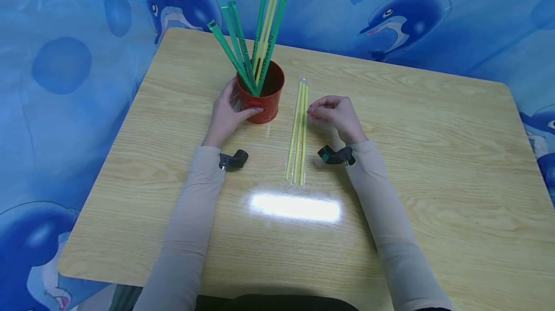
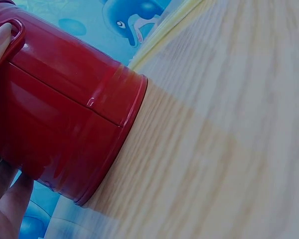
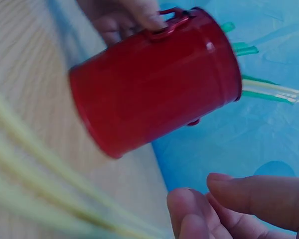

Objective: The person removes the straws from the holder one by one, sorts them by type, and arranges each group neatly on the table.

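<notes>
Two hands (image 1: 224,117) (image 1: 340,117), left gripping bucket (image 1: 268,106), right beside yellow sticks (image 1: 298,132)

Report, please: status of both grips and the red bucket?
Left grip holds red bucket. Right grip apparently empty. Wrapped yellow sticks lie between, on table. No other obstacle seen.

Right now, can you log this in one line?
left hand: holds red bucket | right hand: beside yellow straws on table | red bucket: upright, green sticks inside
</notes>
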A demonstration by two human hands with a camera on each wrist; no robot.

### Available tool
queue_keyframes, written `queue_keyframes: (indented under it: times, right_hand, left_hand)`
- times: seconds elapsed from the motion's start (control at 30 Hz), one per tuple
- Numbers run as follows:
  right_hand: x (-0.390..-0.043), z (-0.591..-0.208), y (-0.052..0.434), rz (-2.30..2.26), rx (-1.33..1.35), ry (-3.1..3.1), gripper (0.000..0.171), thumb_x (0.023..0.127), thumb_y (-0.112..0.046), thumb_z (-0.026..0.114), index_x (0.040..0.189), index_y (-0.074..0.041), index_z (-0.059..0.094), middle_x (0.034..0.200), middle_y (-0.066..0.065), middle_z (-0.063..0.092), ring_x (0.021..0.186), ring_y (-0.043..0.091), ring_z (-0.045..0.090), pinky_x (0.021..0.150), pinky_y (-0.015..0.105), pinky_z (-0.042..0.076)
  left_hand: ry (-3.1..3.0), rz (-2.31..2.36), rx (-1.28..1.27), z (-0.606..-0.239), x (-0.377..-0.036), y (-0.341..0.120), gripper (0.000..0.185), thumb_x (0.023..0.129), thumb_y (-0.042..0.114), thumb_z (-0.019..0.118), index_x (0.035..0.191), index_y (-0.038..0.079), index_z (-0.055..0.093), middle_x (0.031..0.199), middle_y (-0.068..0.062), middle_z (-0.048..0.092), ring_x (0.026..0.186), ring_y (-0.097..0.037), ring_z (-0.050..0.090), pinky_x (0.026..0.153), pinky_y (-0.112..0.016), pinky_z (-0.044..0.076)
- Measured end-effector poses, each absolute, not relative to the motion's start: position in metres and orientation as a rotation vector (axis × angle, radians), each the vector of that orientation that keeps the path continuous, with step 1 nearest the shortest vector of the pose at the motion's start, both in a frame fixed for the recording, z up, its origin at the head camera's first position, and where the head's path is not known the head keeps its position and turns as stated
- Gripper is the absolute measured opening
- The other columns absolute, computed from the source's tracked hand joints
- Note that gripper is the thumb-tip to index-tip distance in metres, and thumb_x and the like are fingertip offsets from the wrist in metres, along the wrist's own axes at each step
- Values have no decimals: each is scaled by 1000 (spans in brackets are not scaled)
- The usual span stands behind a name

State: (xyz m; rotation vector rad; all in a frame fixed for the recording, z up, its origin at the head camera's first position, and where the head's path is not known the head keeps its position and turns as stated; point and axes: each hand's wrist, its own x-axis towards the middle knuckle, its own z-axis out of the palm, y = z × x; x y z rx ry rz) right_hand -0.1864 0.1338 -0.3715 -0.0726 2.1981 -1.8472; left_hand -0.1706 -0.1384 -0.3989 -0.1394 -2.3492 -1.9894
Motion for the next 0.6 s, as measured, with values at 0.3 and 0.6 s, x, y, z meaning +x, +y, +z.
queue_keyframes:
  times: [0.3, 0.6]
  right_hand:
    - [-199, -347, 120, -1997, -107, 2100, 10, 87, -3, 64, 94, 5, 65, 88, 9, 67, 77, 18, 68, 76, 34, 57]
    - [-212, -319, 98, -2130, -172, 2020, 18, 87, -5, 67, 99, 9, 64, 89, 11, 68, 79, 21, 67, 77, 31, 57]
  left_hand:
    - [-2348, -1997, -134, -398, -171, -138, 83, 76, 9, 80, 145, 9, 33, 145, -5, 39, 134, -16, 35, 108, -23, 33]
    - [-2330, -1985, -159, -399, -170, -138, 84, 75, 9, 80, 145, 9, 34, 145, -5, 39, 134, -16, 36, 108, -22, 33]
